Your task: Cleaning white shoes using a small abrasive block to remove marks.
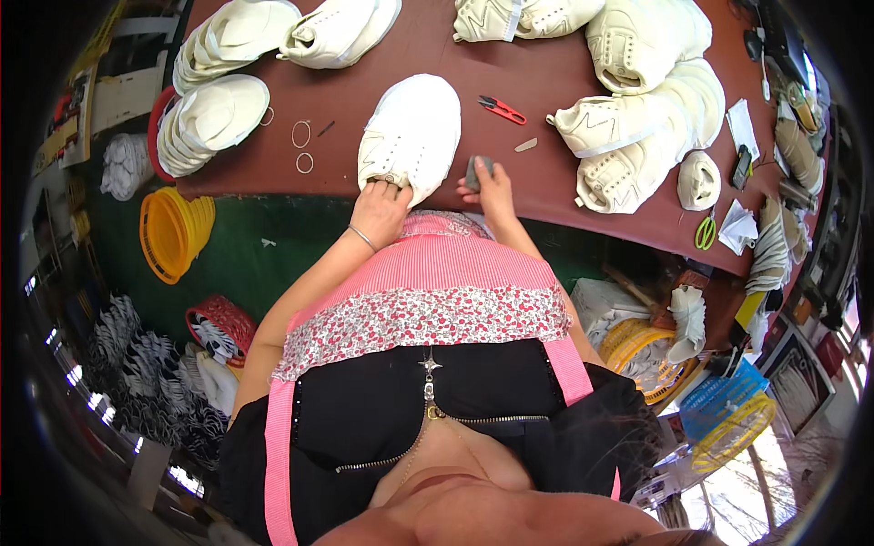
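Note:
A white shoe upper (pixel 414 127) lies near the table's front edge, its toe pointing away from me. My left hand (pixel 382 211) grips it at the collar, with the fingers tucked into the opening. Just right of the upper, my right hand (pixel 492 189) is closed on a small dark grey block (pixel 477 171), held between thumb and fingers. Beyond that hand lie red-handled thread snips (pixel 503 109) and a small beige scrap (pixel 526 145).
Stacked cream shoe uppers stand at the left (pixel 214 123) and right (pixel 637 136) of the dark red table (pixel 319 182). Green-handled scissors (pixel 706 232) sit at its right edge. Yellow baskets (pixel 173 232) hang by the left corner. Loose rings (pixel 301 135) lie left of the upper.

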{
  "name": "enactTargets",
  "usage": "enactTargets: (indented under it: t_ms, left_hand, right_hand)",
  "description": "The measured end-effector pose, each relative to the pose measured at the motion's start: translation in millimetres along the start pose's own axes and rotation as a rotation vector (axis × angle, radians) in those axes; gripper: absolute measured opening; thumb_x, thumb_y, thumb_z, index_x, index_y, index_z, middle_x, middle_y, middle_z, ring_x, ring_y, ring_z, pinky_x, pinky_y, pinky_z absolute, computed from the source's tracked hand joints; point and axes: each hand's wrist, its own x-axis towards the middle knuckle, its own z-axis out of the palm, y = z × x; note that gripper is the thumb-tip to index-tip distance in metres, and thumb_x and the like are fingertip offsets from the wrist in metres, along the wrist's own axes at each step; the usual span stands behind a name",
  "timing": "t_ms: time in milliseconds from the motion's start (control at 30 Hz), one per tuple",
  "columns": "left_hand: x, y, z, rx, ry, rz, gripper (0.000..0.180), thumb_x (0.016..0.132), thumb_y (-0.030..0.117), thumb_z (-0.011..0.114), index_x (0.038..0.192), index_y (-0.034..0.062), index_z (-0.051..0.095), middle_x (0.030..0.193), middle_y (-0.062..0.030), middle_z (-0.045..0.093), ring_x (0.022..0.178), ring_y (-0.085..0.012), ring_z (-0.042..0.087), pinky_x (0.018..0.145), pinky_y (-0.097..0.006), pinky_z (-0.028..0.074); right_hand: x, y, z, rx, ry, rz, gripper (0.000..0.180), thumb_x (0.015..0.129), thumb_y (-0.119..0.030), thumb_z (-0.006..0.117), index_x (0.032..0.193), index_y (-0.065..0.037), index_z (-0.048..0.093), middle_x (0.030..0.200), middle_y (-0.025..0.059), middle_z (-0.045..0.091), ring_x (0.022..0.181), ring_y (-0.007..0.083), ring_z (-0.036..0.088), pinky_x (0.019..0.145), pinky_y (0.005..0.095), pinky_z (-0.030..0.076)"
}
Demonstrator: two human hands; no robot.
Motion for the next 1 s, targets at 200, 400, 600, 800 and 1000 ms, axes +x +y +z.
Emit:
enactTargets:
  t_ms: [200,400,600,800,1000]
  left_hand:
    - [0,-1,1,-0.038,0.097,-0.041,0.023,0.081,0.020,0.069,0.099,0.0077,0.062,0.087,-0.0110,0.064,0.088,-0.0281,0.059,0.082,-0.040,0.045]
    - [2,-5,2,-0.039,0.085,-0.030,0.025,0.081,0.022,0.070,0.100,0.0079,0.063,0.088,-0.0112,0.065,0.088,-0.0278,0.059,0.081,-0.040,0.045]
    - [6,-13,-7,-0.087,0.034,-0.019,0.028,0.080,0.025,0.073,0.099,0.0083,0.063,0.090,-0.0118,0.066,0.087,-0.0280,0.061,0.079,-0.040,0.046]
    - [-3,-18,-68,-0.183,0.202,0.004,0.015,0.080,0.020,0.070,0.088,0.0100,0.063,0.083,-0.0086,0.061,0.084,-0.0274,0.060,0.078,-0.041,0.046]
    - [-26,-109,-116,0.061,0.248,-0.133,0.017,0.081,0.018,0.073,0.087,0.0074,0.061,0.084,-0.0104,0.060,0.083,-0.0311,0.058,0.077,-0.043,0.044]
  right_hand:
    - [19,-55,14,-0.119,-0.013,-0.185,0.032,0.095,-0.031,0.070,0.103,-0.003,0.056,0.079,0.0087,0.067,0.059,0.0119,0.064,0.051,0.0230,0.051]
    - [27,-53,30,-0.141,-0.057,-0.241,0.029,0.095,-0.028,0.071,0.100,-0.003,0.058,0.080,0.0081,0.067,0.061,0.0109,0.063,0.054,0.0229,0.051]
    - [27,-39,31,-0.174,-0.066,-0.176,0.029,0.097,-0.030,0.069,0.104,-0.003,0.059,0.081,0.0070,0.067,0.062,0.0109,0.063,0.056,0.0228,0.052]
    - [22,-36,18,-0.155,0.038,-0.163,0.032,0.096,-0.032,0.070,0.105,-0.003,0.060,0.081,0.0068,0.066,0.063,0.0109,0.063,0.056,0.0228,0.051]
    - [21,-32,12,-0.084,0.174,-0.151,0.031,0.095,-0.030,0.071,0.103,-0.002,0.059,0.083,0.0069,0.065,0.064,0.0121,0.064,0.055,0.0237,0.052]
